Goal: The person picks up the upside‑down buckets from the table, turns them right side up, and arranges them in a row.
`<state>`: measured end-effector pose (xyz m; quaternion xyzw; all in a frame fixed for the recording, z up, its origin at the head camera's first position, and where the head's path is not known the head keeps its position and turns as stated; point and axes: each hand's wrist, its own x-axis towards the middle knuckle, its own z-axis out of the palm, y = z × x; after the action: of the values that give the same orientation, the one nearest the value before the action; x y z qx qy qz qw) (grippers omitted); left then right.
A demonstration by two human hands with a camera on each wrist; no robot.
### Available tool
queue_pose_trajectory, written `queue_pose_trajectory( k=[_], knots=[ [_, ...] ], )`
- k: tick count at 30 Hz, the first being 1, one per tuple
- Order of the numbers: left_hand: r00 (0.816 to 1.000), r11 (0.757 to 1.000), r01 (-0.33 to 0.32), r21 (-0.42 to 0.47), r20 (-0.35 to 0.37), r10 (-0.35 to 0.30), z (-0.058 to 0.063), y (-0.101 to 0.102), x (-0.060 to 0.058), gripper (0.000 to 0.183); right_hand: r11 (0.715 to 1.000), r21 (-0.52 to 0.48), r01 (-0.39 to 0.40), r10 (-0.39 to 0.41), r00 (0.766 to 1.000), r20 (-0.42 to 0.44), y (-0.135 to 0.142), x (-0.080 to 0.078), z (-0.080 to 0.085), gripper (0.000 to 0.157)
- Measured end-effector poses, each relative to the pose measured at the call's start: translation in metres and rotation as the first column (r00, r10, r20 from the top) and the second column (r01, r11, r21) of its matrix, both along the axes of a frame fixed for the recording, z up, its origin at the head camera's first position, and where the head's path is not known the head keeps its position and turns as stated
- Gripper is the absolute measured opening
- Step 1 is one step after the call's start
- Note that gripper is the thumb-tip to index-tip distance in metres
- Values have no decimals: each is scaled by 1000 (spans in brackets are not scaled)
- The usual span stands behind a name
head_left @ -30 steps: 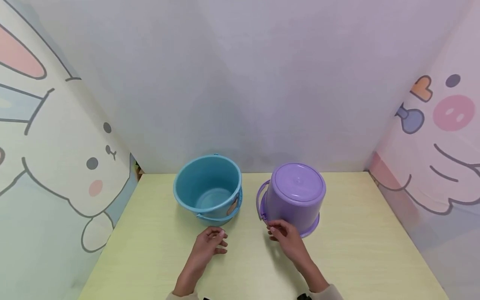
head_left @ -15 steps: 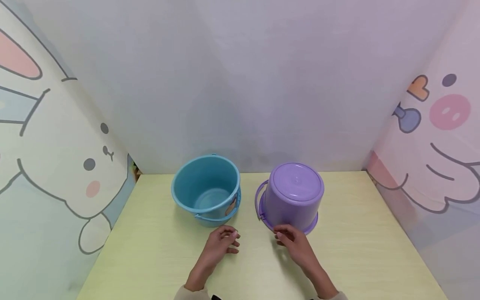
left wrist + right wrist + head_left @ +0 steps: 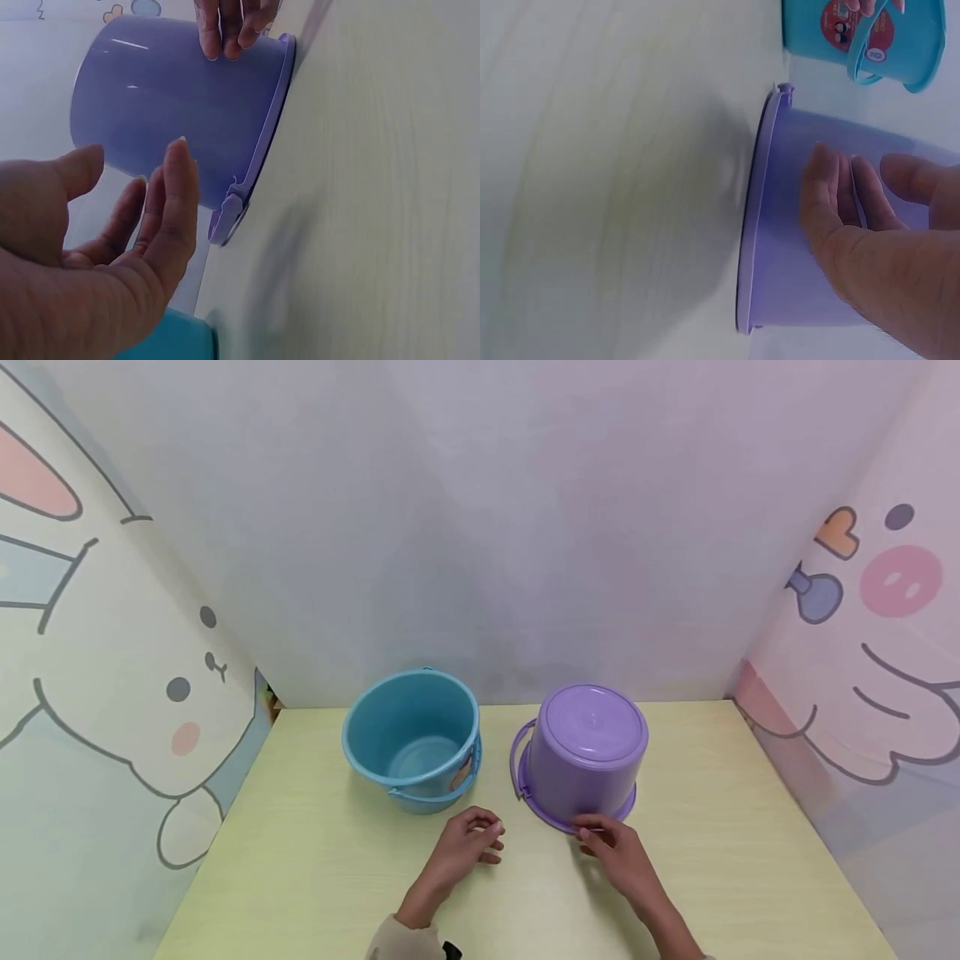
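Note:
A blue bucket (image 3: pixel 411 727) stands upright at the left, its blue handle (image 3: pixel 442 797) hanging down in front. To its right, a purple bucket (image 3: pixel 592 727) sits upside down, base up and rim on the table, with its purple handle (image 3: pixel 514 762) out to the left. My left hand (image 3: pixel 467 847) hovers over the table in front of the gap between the buckets, fingers loosely bent around nothing. Close before the purple bucket's near side is my right hand (image 3: pixel 617 853), its fingers relaxed and overlapping the rim in the head view. In the right wrist view, the blue bucket shows a red label (image 3: pixel 859 30).
Both buckets rest on a pale wood-grain table (image 3: pixel 300 868). A plain light wall (image 3: pixel 480 527) rises behind it. Side panels carry a cartoon rabbit (image 3: pixel 135 693) on the left and a pink-nosed cartoon figure (image 3: pixel 900 652) on the right.
Both hands have moved to the right along the front of the buckets. My right hand has left the area of the purple handle's hinge. Neither bucket has moved on the table.

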<state>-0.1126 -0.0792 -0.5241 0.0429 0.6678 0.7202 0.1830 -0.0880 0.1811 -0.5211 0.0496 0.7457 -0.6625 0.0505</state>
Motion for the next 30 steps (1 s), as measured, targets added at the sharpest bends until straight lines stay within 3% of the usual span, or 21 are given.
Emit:
queue_pose_trajectory(
  k=[7,21,25,30],
  knots=[
    [997,999,51,-19,-59,-52,0,14,-5,26,999,38,25,-24,1000,-17,16,2,-5,20],
    [994,995,42,-87,-96,-50,-4,35,-9,24,982,180,64,-38,989,-144,39,0,-7,17],
    [993,990,26,-140,-109,-41,2,41,-9,22,962,260,87,-42,984,-173,46,-2,-9,17],
    [990,982,8,-189,-135,-34,21,48,-5,19,919,379,109,-30,978,-207,50,-3,-8,19]
  ],
)
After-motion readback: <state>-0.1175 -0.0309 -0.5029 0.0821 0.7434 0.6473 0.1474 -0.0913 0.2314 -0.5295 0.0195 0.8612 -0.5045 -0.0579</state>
